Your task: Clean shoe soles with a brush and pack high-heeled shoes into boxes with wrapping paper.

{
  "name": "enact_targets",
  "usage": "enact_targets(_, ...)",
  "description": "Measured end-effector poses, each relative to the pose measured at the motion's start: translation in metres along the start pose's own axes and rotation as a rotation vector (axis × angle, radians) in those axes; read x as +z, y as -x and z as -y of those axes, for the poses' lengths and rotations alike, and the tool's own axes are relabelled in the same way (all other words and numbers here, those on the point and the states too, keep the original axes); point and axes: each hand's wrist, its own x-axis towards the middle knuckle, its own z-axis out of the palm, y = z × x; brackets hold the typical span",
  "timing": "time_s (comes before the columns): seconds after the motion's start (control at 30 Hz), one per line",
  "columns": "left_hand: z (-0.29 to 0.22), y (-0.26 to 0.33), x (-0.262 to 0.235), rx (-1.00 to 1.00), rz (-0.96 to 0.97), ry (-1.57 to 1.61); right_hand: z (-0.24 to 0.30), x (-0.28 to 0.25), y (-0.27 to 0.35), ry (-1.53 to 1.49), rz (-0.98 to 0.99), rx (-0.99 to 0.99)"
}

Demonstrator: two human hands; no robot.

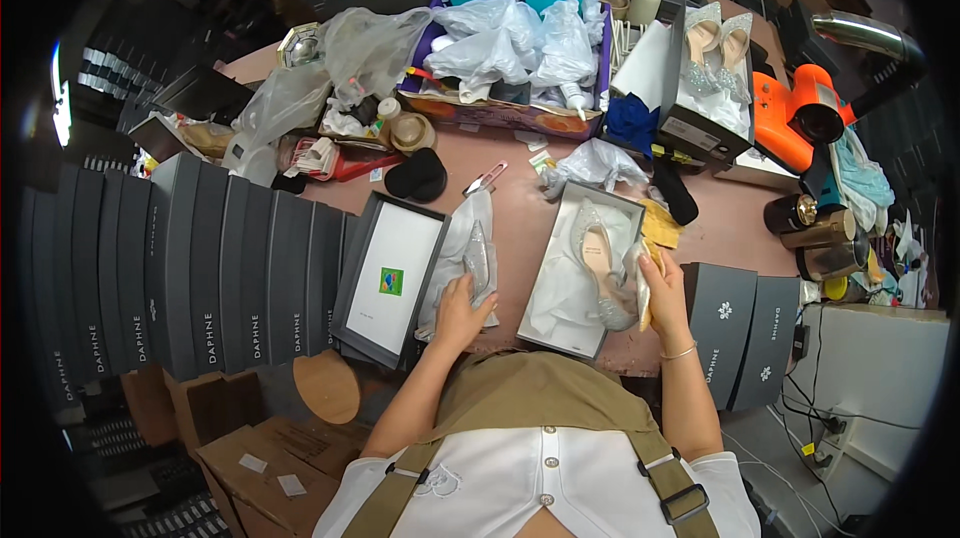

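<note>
My left hand [465, 313] is closed around the near end of a silver glittery shoe [476, 256], which lies on its side over white tissue paper [437, 283]. Its matching pointed shoe [597, 250] sits sole-down in a dark open shoebox [533, 310] lined with white tissue, just to the right. Beside that box's right wall, my right hand [664, 296] grips a folded yellow and whitish cloth [643, 288]. The fingertips are partly hidden behind the cloth. To the left of the tissue rests a dark box lid [385, 273], white inside, with a small green square card [391, 281].
Closed grey shoeboxes [215, 268] stand in a row at left, and two more [730, 323] at right. A purple carton [500, 113] of plastic bags stands behind. Another box [705, 133] holds glittery shoes near an orange heat tool [800, 113]. A black pad [416, 175] and tweezers-like tool [487, 178] lie between.
</note>
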Motion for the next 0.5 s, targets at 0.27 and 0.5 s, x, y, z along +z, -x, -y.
enact_targets(0.27, 0.091, -0.017, 0.014, -0.126, 0.267, 0.287, 0.017, 0.039, 0.011, 0.146, 0.177, -0.075)
enact_targets(0.5, 0.088, -0.012, 0.05, -0.2, 0.277, 0.014, -0.001, 0.048, 0.03, 0.124, 0.187, 0.033)
